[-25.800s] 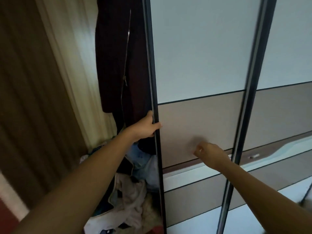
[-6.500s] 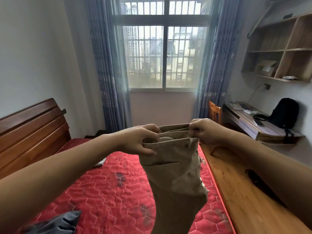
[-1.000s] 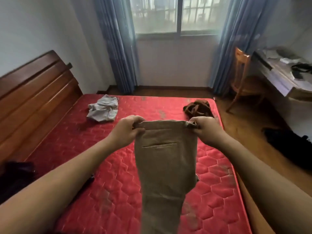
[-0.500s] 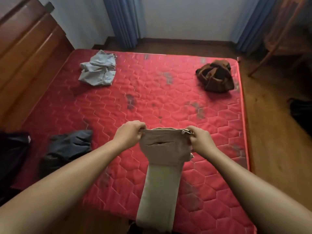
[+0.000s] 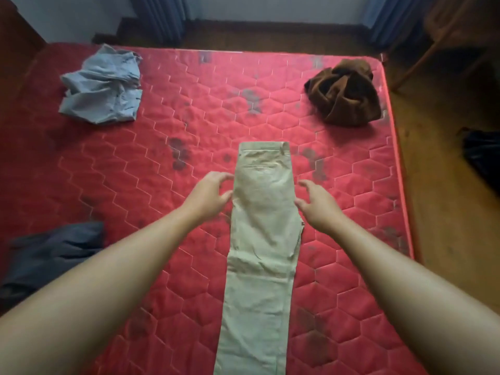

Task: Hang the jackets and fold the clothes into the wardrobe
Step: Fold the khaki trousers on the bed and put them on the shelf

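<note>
Trousers (image 5: 262,239) of pale khaki lie flat and lengthways on the red mattress (image 5: 135,163), one leg laid over the other, the waistband at the far end and the cuffs running out of view at the near edge. The left hand (image 5: 208,196) sits at the left edge of the seat with its fingers loosely bent, the tips touching or just beside the cloth. The right hand (image 5: 316,204) mirrors it at the right edge, fingers relaxed and spread, the thumb tip about at the hem. Neither appears to grip anything, so I judge the trousers to be set down and ready for smoothing. They have not yet been folded across their length, which looks like the next step before they can go away. Much of the task seems left: a crumpled light blue garment (image 5: 102,90) lies at the far left of the mattress, a bunched brown garment (image 5: 346,93) at the far right, and a dark grey heap (image 5: 51,253) at the near left, all unfolded. A dark bundle (image 5: 484,155) sits on the wooden floor to the right. No wardrobe is in view, so how much already hangs or sits inside it cannot be told.
</note>
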A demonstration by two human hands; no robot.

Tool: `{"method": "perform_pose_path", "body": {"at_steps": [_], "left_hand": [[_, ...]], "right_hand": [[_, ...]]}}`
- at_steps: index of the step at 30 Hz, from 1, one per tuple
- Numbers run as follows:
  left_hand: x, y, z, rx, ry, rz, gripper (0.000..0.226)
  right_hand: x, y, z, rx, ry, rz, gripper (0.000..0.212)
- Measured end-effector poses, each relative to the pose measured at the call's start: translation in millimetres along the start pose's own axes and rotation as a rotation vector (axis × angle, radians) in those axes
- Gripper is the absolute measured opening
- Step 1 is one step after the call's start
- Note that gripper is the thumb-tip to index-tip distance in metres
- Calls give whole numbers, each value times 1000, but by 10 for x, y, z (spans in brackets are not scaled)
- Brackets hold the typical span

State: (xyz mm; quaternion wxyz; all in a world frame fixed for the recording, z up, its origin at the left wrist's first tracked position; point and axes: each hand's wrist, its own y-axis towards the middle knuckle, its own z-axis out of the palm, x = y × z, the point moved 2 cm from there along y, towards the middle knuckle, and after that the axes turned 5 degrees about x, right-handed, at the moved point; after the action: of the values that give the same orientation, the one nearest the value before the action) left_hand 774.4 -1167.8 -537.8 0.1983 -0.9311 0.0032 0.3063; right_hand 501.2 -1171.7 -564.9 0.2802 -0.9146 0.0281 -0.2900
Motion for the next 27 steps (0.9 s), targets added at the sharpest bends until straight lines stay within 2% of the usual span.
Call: {"method": "perform_pose_path", "body": {"at_steps": [5, 13, 16, 19, 23, 25, 27], "left_hand": [[762, -354, 1025, 239, 32, -119, 55], [1653, -913, 2337, 453, -66, -398, 71], [1954, -1157, 2756, 488, -152, -506, 75], [2192, -1373, 3076, 445, -294, -612, 73], [2292, -1510, 3340, 303, -580, -706, 38], [2260, -1549, 3430, 303, -784, -772, 31], [2259, -1545, 3480, 265, -870, -799, 29]], "right_hand": [[-691, -179, 1024, 255, -71, 161, 54], [-1490, -521, 2395, 416, 24, 366, 48], [-1732, -654, 2849, 420, 115, 473, 52], [-1878, -766, 3207, 365, 210, 543, 47], [-1958, -834, 3478, 223, 328, 646, 40], [-2057, -865, 3636, 193, 357, 683, 48], [-2089, -915, 3717, 113, 395, 662, 39]]}}
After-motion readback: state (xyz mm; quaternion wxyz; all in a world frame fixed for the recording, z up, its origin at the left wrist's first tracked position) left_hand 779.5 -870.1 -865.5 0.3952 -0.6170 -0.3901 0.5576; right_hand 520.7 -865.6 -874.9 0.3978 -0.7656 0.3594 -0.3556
